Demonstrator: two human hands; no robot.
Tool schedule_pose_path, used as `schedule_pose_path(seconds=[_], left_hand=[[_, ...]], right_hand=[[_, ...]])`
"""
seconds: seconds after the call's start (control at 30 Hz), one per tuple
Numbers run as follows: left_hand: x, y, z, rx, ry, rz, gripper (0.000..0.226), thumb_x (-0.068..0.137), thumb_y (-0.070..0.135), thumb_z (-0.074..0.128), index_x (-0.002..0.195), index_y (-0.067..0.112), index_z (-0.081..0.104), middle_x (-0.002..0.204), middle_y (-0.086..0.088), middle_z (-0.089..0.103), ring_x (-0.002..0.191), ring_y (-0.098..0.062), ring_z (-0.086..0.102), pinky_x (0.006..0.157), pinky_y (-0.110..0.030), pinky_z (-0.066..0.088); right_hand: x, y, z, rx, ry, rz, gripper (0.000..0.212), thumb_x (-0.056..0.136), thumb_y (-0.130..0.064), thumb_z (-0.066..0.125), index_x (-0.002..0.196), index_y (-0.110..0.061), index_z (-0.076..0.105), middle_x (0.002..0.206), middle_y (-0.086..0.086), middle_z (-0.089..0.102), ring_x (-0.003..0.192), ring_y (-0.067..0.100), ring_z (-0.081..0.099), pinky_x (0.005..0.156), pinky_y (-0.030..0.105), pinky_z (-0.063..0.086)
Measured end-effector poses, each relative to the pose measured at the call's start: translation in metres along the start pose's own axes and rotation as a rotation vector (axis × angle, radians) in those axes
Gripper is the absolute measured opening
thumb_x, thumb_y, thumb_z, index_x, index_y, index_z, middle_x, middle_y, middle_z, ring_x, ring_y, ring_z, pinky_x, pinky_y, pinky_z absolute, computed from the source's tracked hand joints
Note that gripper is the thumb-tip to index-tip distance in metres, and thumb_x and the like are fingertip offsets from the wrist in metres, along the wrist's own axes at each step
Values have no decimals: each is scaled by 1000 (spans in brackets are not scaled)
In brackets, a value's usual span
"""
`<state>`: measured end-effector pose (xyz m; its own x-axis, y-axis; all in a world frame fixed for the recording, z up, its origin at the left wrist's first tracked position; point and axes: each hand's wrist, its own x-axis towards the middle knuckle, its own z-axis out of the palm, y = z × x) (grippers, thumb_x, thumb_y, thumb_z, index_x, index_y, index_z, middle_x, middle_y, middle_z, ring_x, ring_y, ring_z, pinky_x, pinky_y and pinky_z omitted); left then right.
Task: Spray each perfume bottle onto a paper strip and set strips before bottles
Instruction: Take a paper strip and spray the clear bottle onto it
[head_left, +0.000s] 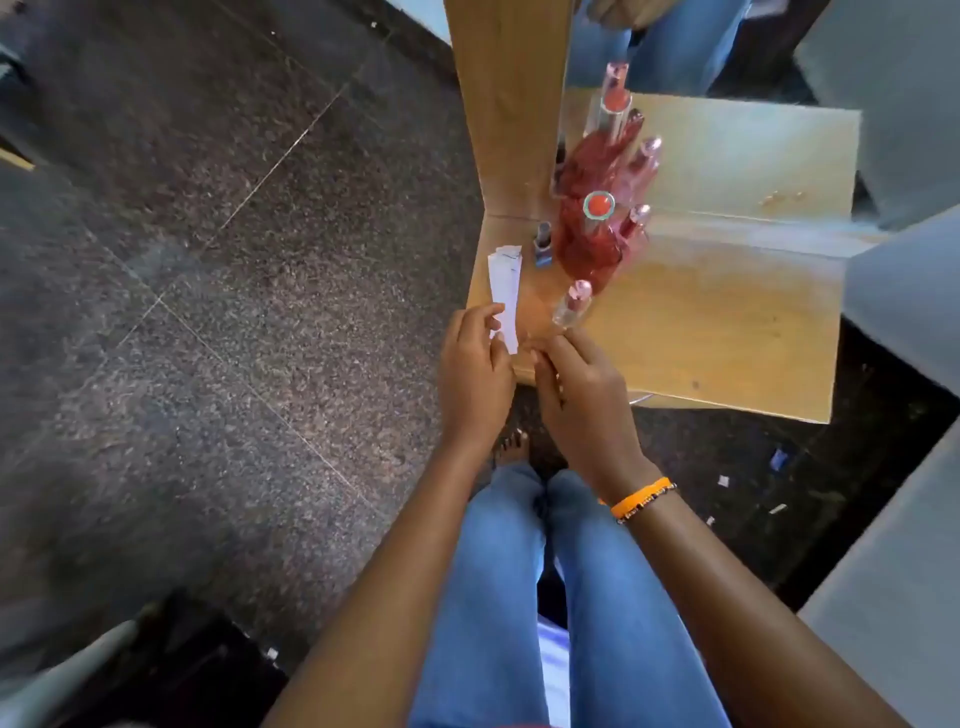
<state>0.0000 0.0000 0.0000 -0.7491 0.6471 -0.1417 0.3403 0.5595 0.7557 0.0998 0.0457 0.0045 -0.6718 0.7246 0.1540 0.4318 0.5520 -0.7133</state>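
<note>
1. Key relation: the small clear glass perfume bottle with a pink cap (571, 304) stands on the light wooden tabletop (727, 322), just beyond the fingertips of the right hand (582, 395). Its long axis reads as upright, leaning up-right in this wide view. The right hand is the nearer of the two.
2. White paper strips (505, 293): a small stack, long axis running away from the person, near end at the table's front-left corner, just left of the small bottle.
3. Left hand (475, 371): fingers curled, thumb and fingertips pinching the near end of the strips.
4. Right hand: fingers loosely bent, tips at the table edge just short of the small bottle's base. Contact with bottle or strip cannot be told; it appears to hold nothing.
5. Behind the small bottle: a tall red glass bottle with a round red stopper (589, 239), a small grey-capped vial (543, 244) to its left, more pink-capped bottles to its right, against a mirror (727, 145).
6. Judgement: next move is probably a short forward reach by the right hand to take the small bottle.
</note>
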Motion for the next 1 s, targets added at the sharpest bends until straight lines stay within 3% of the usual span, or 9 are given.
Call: schedule_pose_path(seconds=[0.1, 0.2, 0.37, 0.5, 0.6, 0.7, 0.87, 1.0], left_hand=[[12, -12, 7, -18, 36, -69, 34, 83, -2, 52, 114, 10, 59, 112, -6, 58, 99, -20, 60, 81, -26, 47], [18, -29, 15, 9, 37, -48, 36, 84, -1, 55, 118, 9, 58, 112, -7, 57, 92, -20, 62, 78, -30, 50], [29, -42, 20, 34, 15, -18, 44, 85, -3, 54, 128, 10, 54, 113, -8, 56, 91, -17, 62, 84, -29, 51], [32, -40, 11, 42, -35, 8, 45, 86, 3, 59, 130, 14, 53, 106, 1, 54, 88, -8, 56, 80, -17, 46], [32, -49, 13, 15, -33, 47, 44, 85, 3, 60, 127, 16, 56, 102, 4, 54, 88, -7, 56, 79, -14, 46], [38, -61, 22, 14, 2, 103, 41, 86, 5, 59, 124, 17, 59, 97, 0, 57, 86, -12, 58, 81, -21, 47], [39, -60, 20, 67, -11, 111, 39, 86, 12, 60, 124, 24, 59, 95, -3, 60, 88, -19, 59, 82, -35, 48], [38, -58, 17, 81, -29, 124, 40, 88, 17, 60, 126, 28, 57, 92, 1, 56, 88, -17, 57, 78, -30, 43]], right_hand=[[6, 14, 21, -92, -17, 52, 11, 86, 3, 52, 92, 2, 61, 93, 19, 61, 74, 37, 58, 56, 37, 46], [9, 27, 45, -265, -55, 45, 21, 76, 11, 62, 93, 0, 61, 89, 18, 61, 68, 36, 58, 48, 29, 34], [18, 36, 69, -371, 86, 24, 21, 75, -1, 72, 94, 1, 63, 88, 19, 65, 62, 34, 60, 46, 31, 44], [25, 25, 68, -328, 159, 35, 24, 75, -12, 76, 94, -2, 66, 85, 17, 66, 60, 35, 63, 48, 27, 45], [22, 28, 72, -171, 211, 87, 29, 78, -16, 71, 104, -5, 65, 93, 17, 67, 73, 37, 65, 59, 33, 49], [25, 38, 81, -52, 218, 111, 31, 79, -14, 70, 109, -8, 65, 99, 15, 68, 84, 34, 65, 68, 35, 48], [25, 34, 82, 69, 247, 205, 29, 78, -14, 70, 106, -12, 65, 95, 7, 69, 81, 26, 66, 72, 36, 50], [24, 27, 79, 127, 275, 259, 23, 76, -14, 71, 99, -12, 66, 89, 3, 72, 81, 23, 67, 73, 38, 52]])
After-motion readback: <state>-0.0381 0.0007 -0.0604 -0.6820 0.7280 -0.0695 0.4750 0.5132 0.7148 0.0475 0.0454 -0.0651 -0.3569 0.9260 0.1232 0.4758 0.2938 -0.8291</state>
